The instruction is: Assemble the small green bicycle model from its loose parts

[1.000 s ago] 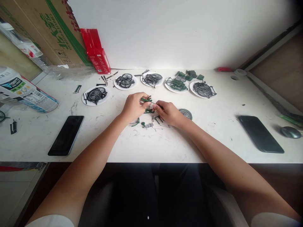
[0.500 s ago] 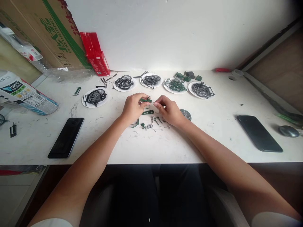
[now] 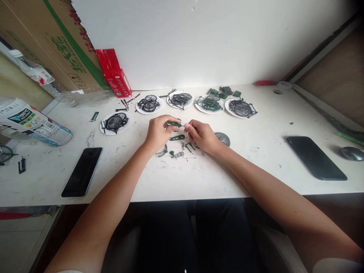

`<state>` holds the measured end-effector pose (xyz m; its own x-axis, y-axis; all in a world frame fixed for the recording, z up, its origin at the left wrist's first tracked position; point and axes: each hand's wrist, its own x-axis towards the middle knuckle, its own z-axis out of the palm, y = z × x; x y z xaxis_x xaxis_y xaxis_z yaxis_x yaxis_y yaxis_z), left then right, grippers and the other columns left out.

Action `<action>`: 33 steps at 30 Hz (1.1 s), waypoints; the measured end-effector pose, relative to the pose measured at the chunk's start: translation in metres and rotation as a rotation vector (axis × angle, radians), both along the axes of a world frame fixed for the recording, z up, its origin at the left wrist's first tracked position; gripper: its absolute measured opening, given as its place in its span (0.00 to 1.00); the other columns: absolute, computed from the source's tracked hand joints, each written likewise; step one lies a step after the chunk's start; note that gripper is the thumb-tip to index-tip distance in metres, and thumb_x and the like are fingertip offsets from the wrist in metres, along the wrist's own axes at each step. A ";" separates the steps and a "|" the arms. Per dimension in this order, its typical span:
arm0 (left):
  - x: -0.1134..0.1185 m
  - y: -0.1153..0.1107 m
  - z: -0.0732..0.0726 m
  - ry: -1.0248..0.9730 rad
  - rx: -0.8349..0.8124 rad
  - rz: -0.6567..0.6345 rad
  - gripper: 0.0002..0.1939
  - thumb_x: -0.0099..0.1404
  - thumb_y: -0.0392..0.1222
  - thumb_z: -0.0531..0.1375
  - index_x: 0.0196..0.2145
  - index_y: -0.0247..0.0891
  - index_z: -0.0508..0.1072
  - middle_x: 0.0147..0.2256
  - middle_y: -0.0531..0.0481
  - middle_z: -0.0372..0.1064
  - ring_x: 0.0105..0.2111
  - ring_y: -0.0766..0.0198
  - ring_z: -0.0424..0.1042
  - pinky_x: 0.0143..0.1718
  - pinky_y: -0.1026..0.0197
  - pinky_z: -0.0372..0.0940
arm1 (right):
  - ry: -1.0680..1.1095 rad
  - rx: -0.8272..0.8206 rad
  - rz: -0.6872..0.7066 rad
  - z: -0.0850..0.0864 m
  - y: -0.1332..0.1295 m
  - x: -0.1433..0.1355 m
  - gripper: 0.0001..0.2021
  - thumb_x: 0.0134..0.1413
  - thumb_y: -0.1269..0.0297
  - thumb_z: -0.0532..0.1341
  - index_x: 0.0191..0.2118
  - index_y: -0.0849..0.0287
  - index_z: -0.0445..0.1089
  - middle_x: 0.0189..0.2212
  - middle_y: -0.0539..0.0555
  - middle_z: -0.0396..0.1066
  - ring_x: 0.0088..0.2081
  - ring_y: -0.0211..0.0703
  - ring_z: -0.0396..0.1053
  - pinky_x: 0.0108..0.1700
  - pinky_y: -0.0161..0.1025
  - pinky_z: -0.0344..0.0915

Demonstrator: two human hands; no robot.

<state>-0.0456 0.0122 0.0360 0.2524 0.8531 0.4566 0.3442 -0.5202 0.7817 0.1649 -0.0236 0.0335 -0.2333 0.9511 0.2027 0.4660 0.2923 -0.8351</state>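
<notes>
Head view: the left hand [image 3: 159, 129] pinches a green part [image 3: 173, 123] above the table [image 3: 184, 182], inward from its near edge's middle; the right hand [image 3: 201, 135], fingertips together, grips a thin rod [image 3: 182, 126] against it. Steady left, light right, straight alignment should serve best.

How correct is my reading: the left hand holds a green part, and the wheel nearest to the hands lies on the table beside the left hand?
One thing is wrong: in the head view, that wheel lies beside the right hand. The left hand does hold a green part, and the wheel does lie on the table.
</notes>
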 end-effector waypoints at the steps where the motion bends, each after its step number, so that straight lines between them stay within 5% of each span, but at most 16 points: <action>1: 0.000 0.000 0.000 -0.008 0.002 -0.005 0.08 0.65 0.33 0.67 0.41 0.42 0.84 0.43 0.48 0.84 0.46 0.56 0.83 0.50 0.54 0.77 | -0.004 -0.001 0.000 0.000 0.000 -0.001 0.28 0.72 0.33 0.52 0.37 0.55 0.69 0.22 0.50 0.69 0.25 0.43 0.66 0.32 0.40 0.61; 12: 0.005 0.002 -0.009 -0.029 -0.012 -0.005 0.07 0.64 0.33 0.69 0.40 0.41 0.84 0.41 0.49 0.85 0.44 0.56 0.83 0.50 0.54 0.76 | 0.027 0.084 -0.052 -0.003 0.005 0.002 0.16 0.71 0.48 0.61 0.39 0.55 0.63 0.30 0.50 0.69 0.28 0.40 0.61 0.32 0.40 0.59; 25: 0.006 0.005 -0.015 -0.094 -0.059 0.041 0.07 0.60 0.34 0.70 0.38 0.39 0.84 0.40 0.49 0.84 0.42 0.56 0.83 0.47 0.56 0.76 | 0.056 -0.006 0.008 0.002 0.005 0.007 0.23 0.70 0.37 0.61 0.40 0.53 0.63 0.22 0.50 0.73 0.26 0.44 0.72 0.32 0.41 0.64; 33: 0.007 0.002 -0.013 -0.128 -0.050 0.044 0.07 0.60 0.33 0.70 0.37 0.39 0.84 0.39 0.49 0.84 0.41 0.56 0.83 0.47 0.56 0.77 | 0.099 -0.050 0.089 0.005 0.003 0.008 0.25 0.69 0.33 0.59 0.41 0.52 0.59 0.16 0.44 0.69 0.20 0.42 0.70 0.30 0.40 0.64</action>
